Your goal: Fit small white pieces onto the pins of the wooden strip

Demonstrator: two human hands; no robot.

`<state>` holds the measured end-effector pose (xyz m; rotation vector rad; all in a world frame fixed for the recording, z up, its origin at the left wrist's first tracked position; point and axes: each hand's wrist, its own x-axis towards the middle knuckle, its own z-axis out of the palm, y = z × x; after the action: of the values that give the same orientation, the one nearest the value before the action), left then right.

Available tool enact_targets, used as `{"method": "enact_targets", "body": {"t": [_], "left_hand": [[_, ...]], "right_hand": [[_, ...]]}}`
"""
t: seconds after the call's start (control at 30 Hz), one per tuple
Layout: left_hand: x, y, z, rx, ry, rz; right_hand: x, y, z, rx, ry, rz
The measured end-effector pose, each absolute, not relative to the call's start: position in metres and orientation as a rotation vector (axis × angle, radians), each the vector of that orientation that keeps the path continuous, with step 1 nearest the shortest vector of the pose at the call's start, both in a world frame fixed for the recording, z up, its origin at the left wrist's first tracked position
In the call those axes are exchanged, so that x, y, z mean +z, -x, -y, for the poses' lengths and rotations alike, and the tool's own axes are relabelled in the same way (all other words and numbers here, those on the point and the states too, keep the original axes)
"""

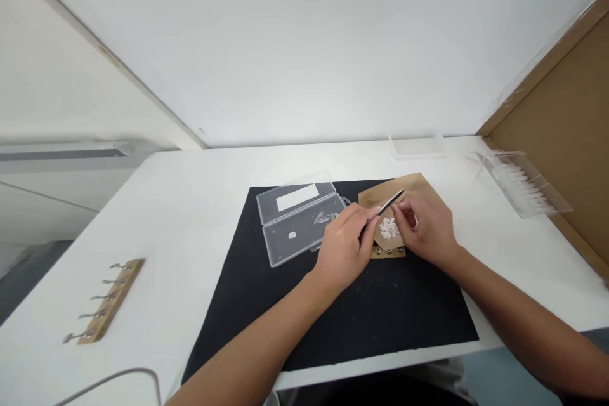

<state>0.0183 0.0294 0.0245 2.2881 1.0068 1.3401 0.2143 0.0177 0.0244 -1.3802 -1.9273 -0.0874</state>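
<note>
My left hand [349, 238] is closed round a thin dark stick with a pale face [391, 202], which points up and to the right. Close to its tip, my right hand [425, 226] has its fingers pinched together; what they hold is too small to make out. Beneath and between the hands lies a brown paper sheet [419, 185] with a small heap of white pieces [388, 228] on it. Below the paper shows a wooden strip with metal parts [389, 253]. An open clear plastic case [280, 244] lies left of my left hand, with a few clear pieces in it.
A black mat [380, 317] covers the middle of the white table [185, 203]. At the left lies a wooden rack with metal hooks [111, 304], near a grey cable [118, 373]. Clear trays [518, 184] stand at the right, before a cardboard panel [566, 108].
</note>
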Motion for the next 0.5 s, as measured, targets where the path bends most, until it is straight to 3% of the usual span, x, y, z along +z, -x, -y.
{"method": "enact_targets", "body": {"t": [0.5], "left_hand": [[0.0234, -0.0205, -0.0294, 1.326, -2.273, -1.026]], "right_hand": [[0.0303, -0.2156, -0.0183, -0.038, 1.477, 1.840]]}}
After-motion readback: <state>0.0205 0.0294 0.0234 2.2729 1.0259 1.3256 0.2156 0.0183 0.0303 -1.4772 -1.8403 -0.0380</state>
